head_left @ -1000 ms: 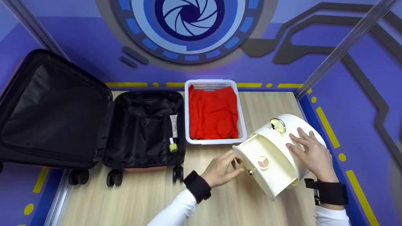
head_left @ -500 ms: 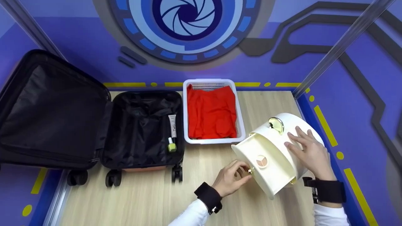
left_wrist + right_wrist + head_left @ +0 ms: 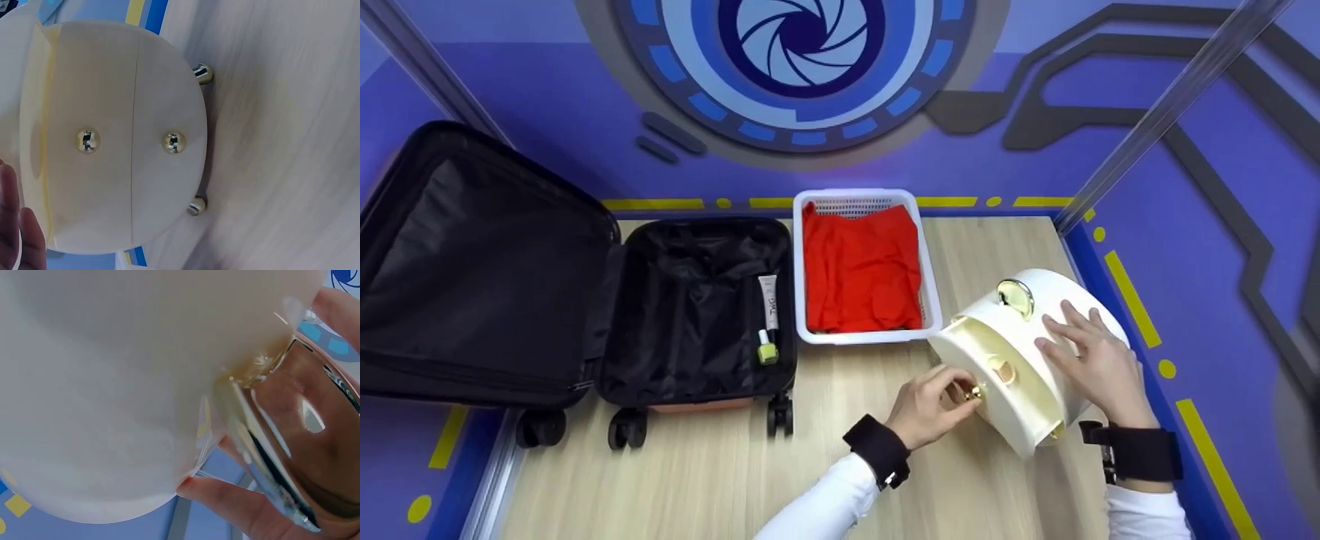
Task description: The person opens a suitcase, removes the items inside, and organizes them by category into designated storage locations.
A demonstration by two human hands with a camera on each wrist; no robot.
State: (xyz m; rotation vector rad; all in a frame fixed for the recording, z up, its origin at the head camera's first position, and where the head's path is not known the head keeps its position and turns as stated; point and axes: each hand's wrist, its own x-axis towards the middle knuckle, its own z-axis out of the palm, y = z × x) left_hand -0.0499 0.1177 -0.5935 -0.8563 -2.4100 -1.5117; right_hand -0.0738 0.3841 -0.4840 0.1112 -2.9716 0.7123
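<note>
The upper drawer (image 3: 1005,411) of the white case (image 3: 1065,300) stands partly out, at the right of the tabletop (image 3: 840,427). Its gold knob (image 3: 976,392) is pinched in the left hand's grip (image 3: 926,412); nothing is grasped by the right hand's grip (image 3: 1099,367), fingers spread on the case top. Step in hand, as judged: sliding of the drawer. Knob best guided slowly and squarely, case kept braced, jolts to the round palette (image 3: 1002,370) inside avoided. Farther left, a tube (image 3: 769,300) and a yellow-green bottle (image 3: 767,349) are contained in the suitcase (image 3: 682,330); red cloth (image 3: 862,277) is held in the white basket (image 3: 870,339), far side, between suitcase and case
</note>
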